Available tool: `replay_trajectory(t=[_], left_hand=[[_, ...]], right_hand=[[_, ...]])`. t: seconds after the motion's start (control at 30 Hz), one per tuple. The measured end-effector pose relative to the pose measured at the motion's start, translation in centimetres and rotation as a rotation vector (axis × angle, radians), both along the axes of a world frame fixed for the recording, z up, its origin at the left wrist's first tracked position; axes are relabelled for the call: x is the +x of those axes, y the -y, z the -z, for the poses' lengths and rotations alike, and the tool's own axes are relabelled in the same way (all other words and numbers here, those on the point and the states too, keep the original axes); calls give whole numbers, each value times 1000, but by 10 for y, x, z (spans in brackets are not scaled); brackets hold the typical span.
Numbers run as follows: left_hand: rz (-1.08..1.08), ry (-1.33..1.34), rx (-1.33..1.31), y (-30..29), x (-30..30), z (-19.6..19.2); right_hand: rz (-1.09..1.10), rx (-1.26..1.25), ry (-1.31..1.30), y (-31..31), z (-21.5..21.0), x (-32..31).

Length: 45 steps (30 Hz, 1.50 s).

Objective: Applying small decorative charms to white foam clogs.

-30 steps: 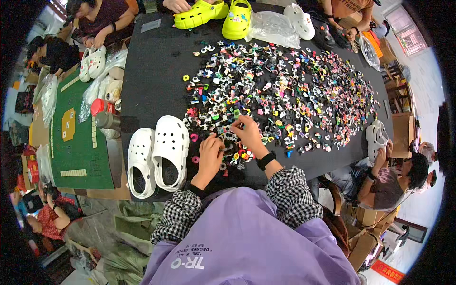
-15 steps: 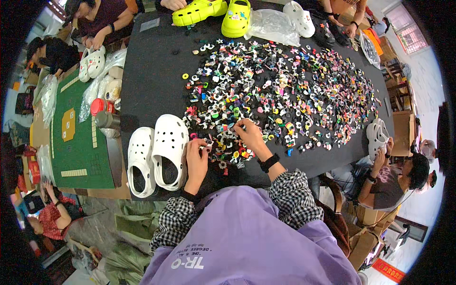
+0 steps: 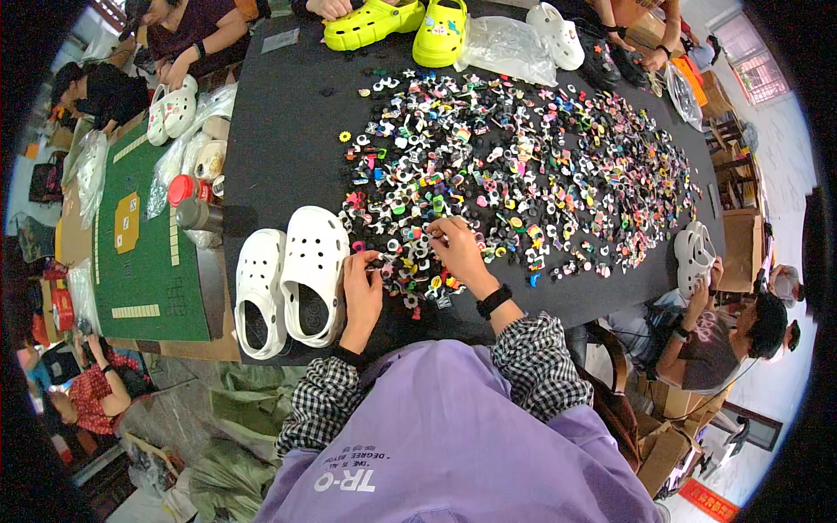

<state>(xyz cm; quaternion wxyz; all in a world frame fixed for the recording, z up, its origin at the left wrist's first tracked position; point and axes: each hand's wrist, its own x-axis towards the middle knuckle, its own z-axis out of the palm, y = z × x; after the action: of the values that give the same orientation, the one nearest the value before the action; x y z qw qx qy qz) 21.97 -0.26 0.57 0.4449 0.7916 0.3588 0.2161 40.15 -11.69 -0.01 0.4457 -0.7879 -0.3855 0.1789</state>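
A wide heap of small, many-coloured shoe charms [image 3: 488,157] covers the middle of the black table. At its near left edge is my left hand [image 3: 361,292], thumb and fingers curled together; a small dark bit shows at the fingertips, too small to name. My right hand [image 3: 464,260] reaches into the near part of the heap with its fingertips pinched among the charms; what they grip, if anything, is hidden. Just left of my left hand stand two white clogs [image 3: 316,261], side by side, toes pointing away from me, with no charms visible on them.
Yellow-green clogs [image 3: 439,39], a clear plastic bag [image 3: 510,50] and a white clog [image 3: 555,37] lie at the far edge. A person at the right holds white clogs [image 3: 693,257]. A green mat [image 3: 153,288] and a red-lidded jar [image 3: 183,190] are at the left.
The view has shifted slightly. My left fingertips have moved a little at the heap's edge, and the pale bit seen near them is out of sight. My right hand stays at nearly the same spot.
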Motion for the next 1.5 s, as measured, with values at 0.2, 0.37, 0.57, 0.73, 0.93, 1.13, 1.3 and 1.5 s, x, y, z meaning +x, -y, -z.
replay_trajectory(t=[0.2,0.37,0.57,0.73,0.93,1.13,1.3,1.5], left_hand=[[76,12,99,0,-1,0],[147,-25,126,1,2,7],[164,-77,275,-6,16,9],[156,-94,316,-9,20,13],[118,-37,186,-11,17,19],[91,-69,136,-10,17,19],[87,-64,141,-10,16,21],[75,-41,84,-9,15,18]], right_hand=[[-106,-188,166,1,3,-6],[44,-103,186,-2,4,-8],[-71,-135,164,4,-9,-10],[-132,-187,213,5,-4,-14],[-113,-200,181,3,0,-16],[-185,-162,183,3,-1,-19],[-187,-231,206,-3,-6,-27],[-139,-145,161,2,1,-26]])
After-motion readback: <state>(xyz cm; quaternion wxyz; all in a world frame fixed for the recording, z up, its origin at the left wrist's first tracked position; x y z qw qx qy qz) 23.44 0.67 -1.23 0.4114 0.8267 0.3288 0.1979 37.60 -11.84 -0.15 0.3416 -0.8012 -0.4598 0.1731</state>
